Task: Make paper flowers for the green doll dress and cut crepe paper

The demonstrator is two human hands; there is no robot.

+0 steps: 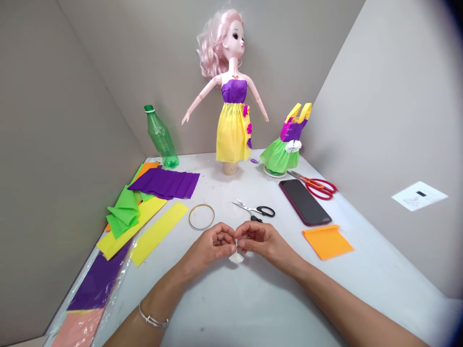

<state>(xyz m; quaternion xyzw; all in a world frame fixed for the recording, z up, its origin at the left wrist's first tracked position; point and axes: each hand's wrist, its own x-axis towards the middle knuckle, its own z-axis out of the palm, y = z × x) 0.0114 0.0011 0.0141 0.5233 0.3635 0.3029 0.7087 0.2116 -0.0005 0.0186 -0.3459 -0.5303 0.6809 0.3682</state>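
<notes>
Head camera view: small pleated white paper pinched between the fingertips of the left hand and right hand, the two hands nearly meeting over the white tabletop, the paper's lower end fanned out; a silver bracelet circles the left wrist; just beyond lie black-handled scissors and a thin gold-coloured ring; a yellow crepe paper strip rests at left, near purple crepe paper and folded green crepe paper; at right, an orange paper square lies near a dark smartphone and red-handled scissors; farther back stand a doll in a purple and yellow paper dress, a small green and purple paper dress and a green plastic bottle.
</notes>
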